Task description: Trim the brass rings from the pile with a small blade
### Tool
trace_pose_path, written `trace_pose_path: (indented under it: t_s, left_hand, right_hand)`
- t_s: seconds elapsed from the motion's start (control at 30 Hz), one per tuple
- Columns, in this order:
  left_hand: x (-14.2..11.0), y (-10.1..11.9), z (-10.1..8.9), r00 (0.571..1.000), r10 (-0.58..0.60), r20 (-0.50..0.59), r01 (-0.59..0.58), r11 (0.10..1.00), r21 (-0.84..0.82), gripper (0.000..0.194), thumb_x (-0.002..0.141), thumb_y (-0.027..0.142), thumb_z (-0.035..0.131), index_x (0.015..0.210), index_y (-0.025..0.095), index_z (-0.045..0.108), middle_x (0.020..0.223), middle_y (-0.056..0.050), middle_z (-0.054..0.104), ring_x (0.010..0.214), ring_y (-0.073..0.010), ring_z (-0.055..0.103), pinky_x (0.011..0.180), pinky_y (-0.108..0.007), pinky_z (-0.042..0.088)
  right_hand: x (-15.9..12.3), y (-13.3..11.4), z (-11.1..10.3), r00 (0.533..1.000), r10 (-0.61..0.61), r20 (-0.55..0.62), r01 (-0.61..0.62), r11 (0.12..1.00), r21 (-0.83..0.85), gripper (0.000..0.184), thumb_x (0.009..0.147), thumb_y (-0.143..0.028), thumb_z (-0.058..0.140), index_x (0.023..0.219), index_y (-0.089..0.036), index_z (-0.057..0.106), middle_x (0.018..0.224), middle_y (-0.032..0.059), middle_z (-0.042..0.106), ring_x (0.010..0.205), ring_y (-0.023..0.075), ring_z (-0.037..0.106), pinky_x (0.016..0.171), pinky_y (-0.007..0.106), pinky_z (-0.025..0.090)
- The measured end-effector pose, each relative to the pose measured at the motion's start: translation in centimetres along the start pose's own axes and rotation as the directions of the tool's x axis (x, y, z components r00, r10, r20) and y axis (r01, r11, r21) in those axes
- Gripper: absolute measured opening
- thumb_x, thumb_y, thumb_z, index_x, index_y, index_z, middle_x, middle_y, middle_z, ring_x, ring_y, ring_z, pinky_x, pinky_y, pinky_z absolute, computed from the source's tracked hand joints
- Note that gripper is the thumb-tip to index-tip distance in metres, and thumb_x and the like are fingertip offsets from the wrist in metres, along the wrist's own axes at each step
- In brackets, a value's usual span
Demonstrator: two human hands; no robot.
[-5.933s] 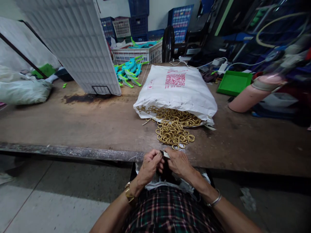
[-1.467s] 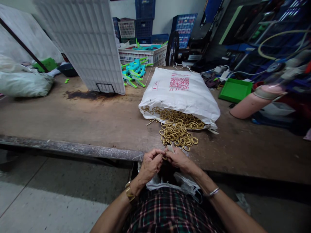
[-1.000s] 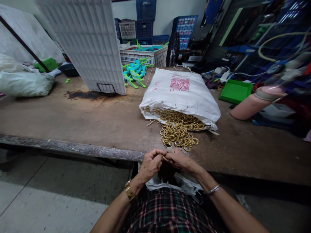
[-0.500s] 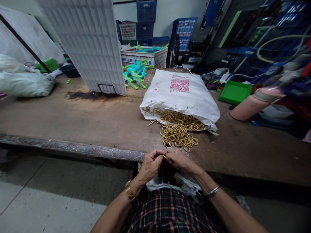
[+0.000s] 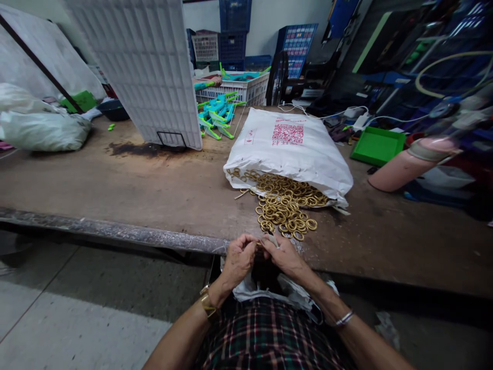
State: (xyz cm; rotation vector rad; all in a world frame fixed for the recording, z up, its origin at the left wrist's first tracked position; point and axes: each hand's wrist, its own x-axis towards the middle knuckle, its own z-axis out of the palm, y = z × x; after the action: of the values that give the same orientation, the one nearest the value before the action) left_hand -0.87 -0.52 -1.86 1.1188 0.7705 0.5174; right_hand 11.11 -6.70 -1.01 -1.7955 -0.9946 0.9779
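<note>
My left hand [image 5: 239, 259] is closed, thumb and forefinger pinching a gold ring [image 5: 259, 243] that mostly hides behind the fingers. Close against it, my right hand [image 5: 285, 255] is closed round a small flat pale tool [image 5: 273, 240] with a dark end; its exact kind is hard to make out. Its fingertips also meet the ring. Just beyond both hands, a heap of gold rings [image 5: 283, 209] spills from the mouth of a white sack [image 5: 254, 151] with red print. Below the hands, the crumpled rim of a white bag [image 5: 246, 294] shows at my lap.
A tall white ribbed panel [image 5: 142, 72] stands on the table [image 5: 115, 198] at left. Behind it are turquoise-and-green plastic pieces [image 5: 219, 114], a white crate [image 5: 250, 90] and another person's hand [image 5: 216, 80]. Rightward are a green tray [image 5: 378, 146] and a pink bottle [image 5: 408, 167].
Both hands stay together at the table edge, with slight finger shifts and a changed angle of the ring and tool. Another person's hand with a turquoise-and-green piece has appeared behind the panel.
</note>
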Motion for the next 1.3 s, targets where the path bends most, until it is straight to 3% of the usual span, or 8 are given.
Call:
trace_pose_path:
  t_s: [0.1,0.3,0.53,0.67,0.8,1.0,1.3]
  left_hand:
    - [-0.1,0.1,0.1,0.999,0.03,-0.028,-0.029,0.998,0.061,0.019,0.073,0.034,0.054,0.075,0.014,0.054,0.049,0.007,0.042,0.04,-0.0041,0.032,0.04,-0.016,0.025]
    - [0.0,-0.2,0.1,0.999,0.027,-0.027,-0.025,0.996,0.084,0.02,0.073,0.034,0.054,0.075,0.015,0.053,0.048,0.007,0.042,0.039,-0.0042,0.032,0.039,-0.016,0.024]
    - [-0.1,0.0,0.4,0.999,-0.028,0.025,0.027,0.999,0.039,0.027,0.073,0.039,0.055,0.084,0.015,0.05,0.053,0.005,0.051,0.036,-0.0031,0.031,0.036,-0.016,0.022]
    - [-0.3,0.2,0.7,0.997,-0.054,0.063,0.051,0.997,0.051,0.028,0.073,0.042,0.055,0.079,0.015,0.051,0.053,0.005,0.05,0.036,-0.003,0.031,0.035,-0.016,0.022]
    - [-0.5,0.2,1.0,1.0,0.001,0.024,-0.004,0.994,0.106,0.026,0.074,0.04,0.055,0.074,0.015,0.051,0.048,0.007,0.043,0.038,-0.0038,0.031,0.037,-0.016,0.023]
    - [-0.6,0.0,1.1,0.993,0.121,-0.005,-0.118,0.975,0.187,0.026,0.075,0.038,0.055,0.071,0.013,0.054,0.056,0.004,0.05,0.045,-0.0039,0.035,0.042,-0.016,0.027]
    - [-1.3,0.6,1.0,0.99,-0.11,0.089,0.114,0.993,-0.039,0.034,0.07,0.048,0.058,0.073,0.016,0.048,0.05,0.007,0.045,0.034,-0.002,0.03,0.034,-0.016,0.019]
  right_hand:
    - [-0.3,0.0,0.3,0.994,-0.069,-0.079,0.063,0.995,-0.08,0.028,0.075,-0.044,0.048,0.063,-0.019,0.045,0.053,-0.0048,0.044,0.051,0.0088,0.038,0.049,0.021,0.03]
    - [-0.2,0.0,0.4,0.992,-0.089,-0.087,0.076,0.987,-0.144,0.027,0.077,-0.041,0.044,0.06,-0.02,0.044,0.053,-0.0043,0.043,0.051,0.0093,0.038,0.049,0.022,0.029]
    - [-0.1,0.1,0.2,0.993,-0.081,-0.086,0.075,0.995,-0.07,0.025,0.076,-0.039,0.044,0.061,-0.02,0.043,0.053,-0.0043,0.045,0.05,0.0096,0.04,0.05,0.022,0.031]
    - [-0.2,0.1,0.0,0.996,-0.06,-0.066,0.062,0.998,0.024,0.024,0.076,-0.037,0.043,0.059,-0.02,0.044,0.05,-0.0044,0.045,0.05,0.0099,0.041,0.051,0.023,0.032]
    - [-0.1,0.0,-0.2,0.997,-0.024,-0.068,0.027,0.999,0.046,0.026,0.076,-0.038,0.042,0.058,-0.021,0.045,0.047,-0.0048,0.042,0.047,0.0102,0.039,0.048,0.023,0.03]
    - [0.2,0.2,-0.3,0.997,-0.006,-0.074,0.008,1.0,0.027,0.025,0.074,-0.038,0.042,0.056,-0.021,0.044,0.045,-0.0055,0.041,0.046,0.0095,0.038,0.048,0.023,0.03]
    - [0.2,1.4,-0.2,0.994,-0.08,-0.08,0.079,0.997,-0.022,0.026,0.075,-0.039,0.043,0.058,-0.019,0.045,0.051,-0.0036,0.049,0.051,0.01,0.044,0.053,0.023,0.034]
